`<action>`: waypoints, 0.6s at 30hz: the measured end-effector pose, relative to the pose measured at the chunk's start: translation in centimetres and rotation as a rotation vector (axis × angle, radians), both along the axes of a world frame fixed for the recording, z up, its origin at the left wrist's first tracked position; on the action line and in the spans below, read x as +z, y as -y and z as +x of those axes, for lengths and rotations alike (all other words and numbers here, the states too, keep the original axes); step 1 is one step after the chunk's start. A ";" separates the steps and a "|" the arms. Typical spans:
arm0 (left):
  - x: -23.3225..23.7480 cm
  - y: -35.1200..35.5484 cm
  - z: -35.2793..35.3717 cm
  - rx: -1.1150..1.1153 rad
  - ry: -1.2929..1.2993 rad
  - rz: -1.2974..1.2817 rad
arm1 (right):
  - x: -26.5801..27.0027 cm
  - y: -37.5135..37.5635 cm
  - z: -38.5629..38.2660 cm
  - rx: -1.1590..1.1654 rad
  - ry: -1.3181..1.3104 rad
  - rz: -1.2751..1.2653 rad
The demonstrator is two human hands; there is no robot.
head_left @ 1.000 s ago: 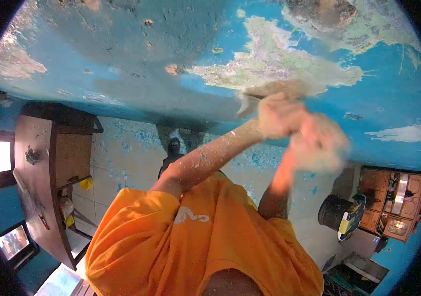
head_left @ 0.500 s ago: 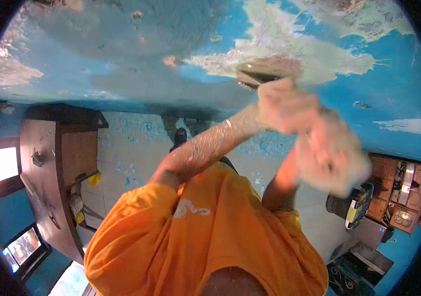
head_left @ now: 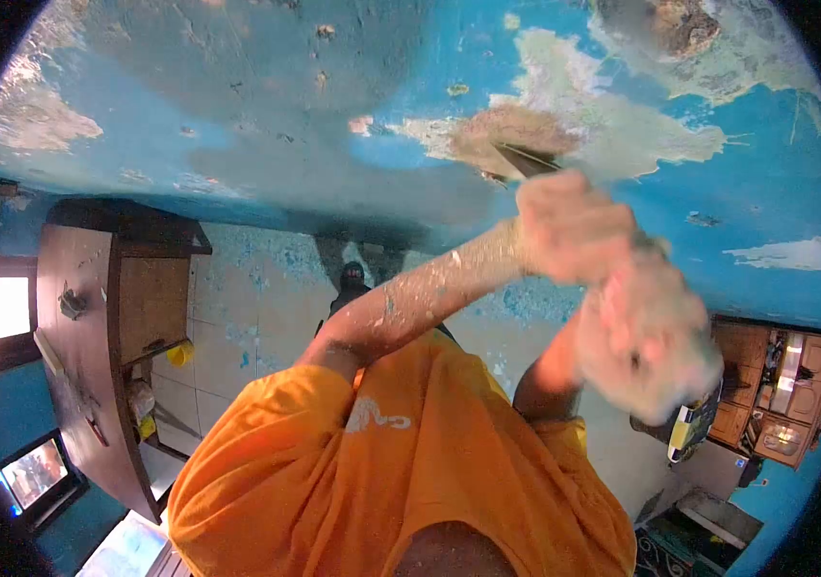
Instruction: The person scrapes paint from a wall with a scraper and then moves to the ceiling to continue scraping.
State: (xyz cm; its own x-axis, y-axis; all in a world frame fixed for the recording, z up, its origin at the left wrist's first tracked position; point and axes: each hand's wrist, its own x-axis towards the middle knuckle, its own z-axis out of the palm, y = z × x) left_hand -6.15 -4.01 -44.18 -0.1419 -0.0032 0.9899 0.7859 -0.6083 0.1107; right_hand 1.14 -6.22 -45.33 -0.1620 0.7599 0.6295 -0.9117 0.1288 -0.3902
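My left hand (head_left: pixel 574 226) is closed around a scraper, nearer the wall. The scraper's dark, flat blade (head_left: pixel 529 160) juts from the fist and points up and left. Its tip is at a brownish bare patch (head_left: pixel 506 133) on the wall, amid pale plaster and peeling blue paint. Just behind, my right hand (head_left: pixel 649 332) is closed too, stacked against the left one on the handle end, which is mostly covered. Motion blurs the right hand. Pale flakes and dust coat the left forearm (head_left: pixel 429 293).
A blue, peeling wall (head_left: pixel 285 144) spans the front. Paint chips litter the tiled floor (head_left: pixel 237 327). A brown wooden desk (head_left: pixel 83 346) stands at left. At right are a wooden cabinet (head_left: pixel 737 385) and a black and yellow object (head_left: pixel 687 423).
The view has shifted slightly, so the wall marks sit further right. My hands and the scraper appear a little lower and to the right, the blade tilted differently. Both hands keep their grip.
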 end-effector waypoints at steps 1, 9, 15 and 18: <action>-0.6 0.0 0.0 -0.023 -0.005 -0.053 | 1.3 0.2 0.4 -0.005 0.003 0.000; 0.8 0.5 1.1 -0.044 -0.057 -0.041 | 4.9 -0.1 2.1 -0.402 0.369 0.210; 1.5 0.5 1.3 0.024 -0.009 -0.052 | 5.2 -1.3 1.4 -0.367 0.345 0.283; -0.2 -0.3 1.1 0.000 0.069 -0.107 | 5.5 -2.2 1.7 -0.219 0.309 0.327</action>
